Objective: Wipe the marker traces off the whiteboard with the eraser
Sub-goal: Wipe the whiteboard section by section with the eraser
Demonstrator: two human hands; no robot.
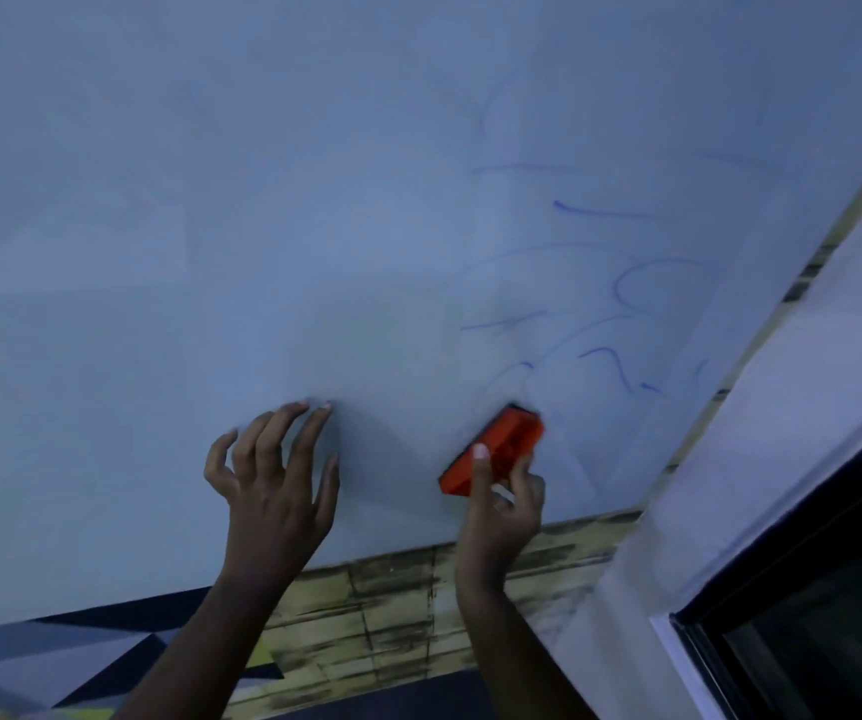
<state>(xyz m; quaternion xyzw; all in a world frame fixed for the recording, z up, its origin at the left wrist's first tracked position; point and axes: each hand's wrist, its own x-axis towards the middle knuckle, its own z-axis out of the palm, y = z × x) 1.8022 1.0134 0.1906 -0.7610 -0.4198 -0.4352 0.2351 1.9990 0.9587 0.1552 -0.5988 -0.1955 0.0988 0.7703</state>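
Left hand (275,478) splays fingertips on the whiteboard (210,226), probably steadying, while right hand (504,504) pinches the orange eraser (496,446) below blue marker traces (610,361) at one o'clock.

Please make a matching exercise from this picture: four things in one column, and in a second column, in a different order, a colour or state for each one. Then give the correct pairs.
Things:
1. eraser
2. left hand
3. marker traces
4. right hand

Descriptions:
A. blue, faint, on the right part of the whiteboard
B. fingers spread, fingertips on the board
C. orange-red
D. gripping the eraser against the board

Pairs: 1-C, 2-B, 3-A, 4-D
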